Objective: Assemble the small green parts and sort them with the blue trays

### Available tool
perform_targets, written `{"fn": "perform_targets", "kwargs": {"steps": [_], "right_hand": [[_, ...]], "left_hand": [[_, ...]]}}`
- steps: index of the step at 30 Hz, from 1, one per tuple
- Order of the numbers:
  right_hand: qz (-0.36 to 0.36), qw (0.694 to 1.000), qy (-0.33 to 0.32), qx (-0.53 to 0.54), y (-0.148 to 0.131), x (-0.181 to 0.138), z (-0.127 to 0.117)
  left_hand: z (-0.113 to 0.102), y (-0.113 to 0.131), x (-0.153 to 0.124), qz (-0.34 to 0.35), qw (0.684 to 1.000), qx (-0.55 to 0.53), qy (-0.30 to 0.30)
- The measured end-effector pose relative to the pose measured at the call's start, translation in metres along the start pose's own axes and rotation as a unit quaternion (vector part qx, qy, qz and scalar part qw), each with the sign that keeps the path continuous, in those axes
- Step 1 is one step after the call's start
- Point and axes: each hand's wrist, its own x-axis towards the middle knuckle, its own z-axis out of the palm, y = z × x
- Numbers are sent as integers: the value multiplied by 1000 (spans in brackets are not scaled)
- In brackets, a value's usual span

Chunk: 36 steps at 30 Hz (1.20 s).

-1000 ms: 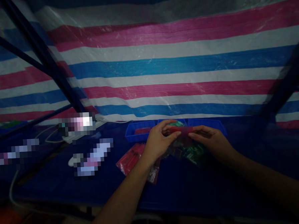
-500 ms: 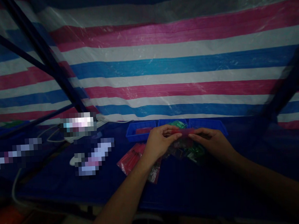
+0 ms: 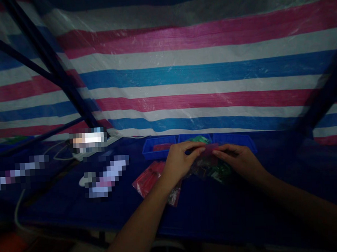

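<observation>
My left hand [image 3: 180,157] and my right hand [image 3: 240,158] face each other over the table, thumbs and fingertips pinched. A small pinkish see-through plastic bag [image 3: 211,152] is stretched between them, its left edge in my left fingers and its right edge in my right. Whether anything is inside it I cannot tell. Below the bag lie dark clear packets and green packets [image 3: 222,171]. To the left, partly behind my left forearm, is a pile of red flat items in clear bags [image 3: 148,177].
Three blue bins stand along the back: the left bin [image 3: 150,156] holds red pieces, the middle bin [image 3: 183,137] green packets, and the right bin [image 3: 247,140] is partly hidden. A power strip [image 3: 112,141] with cables lies at left, near a white rounded object [image 3: 85,180] and blurred-out items.
The red strip between my fingertips now looks paler and more see-through, with its colour shifted toward my right hand. My left fingers have drawn closer together; both arms stay nearly in place.
</observation>
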Motion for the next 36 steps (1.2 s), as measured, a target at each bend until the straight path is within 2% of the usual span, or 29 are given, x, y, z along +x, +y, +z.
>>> {"fn": "perform_targets", "kwargs": {"steps": [7,11,17,24,28,30,34,36], "right_hand": [[7,999,-1,46,0,-1,2],[11,995,-12,99,1,0,3],[-5,993,-26,117,3,0,4],[-2,989,-26,143,6,1,5],[-5,987,-24,157,5,0,6],[-12,986,-28,166,3,-1,7],[-13,985,-37,171,-3,-5,7],[-3,987,-45,153,-6,-7,6]], "left_hand": [[-1,2,1,20,999,11,25],[-1,0,1,11,1000,9,18],[0,5,0,29,999,-4,28],[-2,9,1,40,995,-6,92],[-7,11,3,52,994,-6,101],[-7,11,3,50,995,-9,86],[-3,11,0,47,999,-20,3],[1,11,-1,50,998,-25,-19]]}}
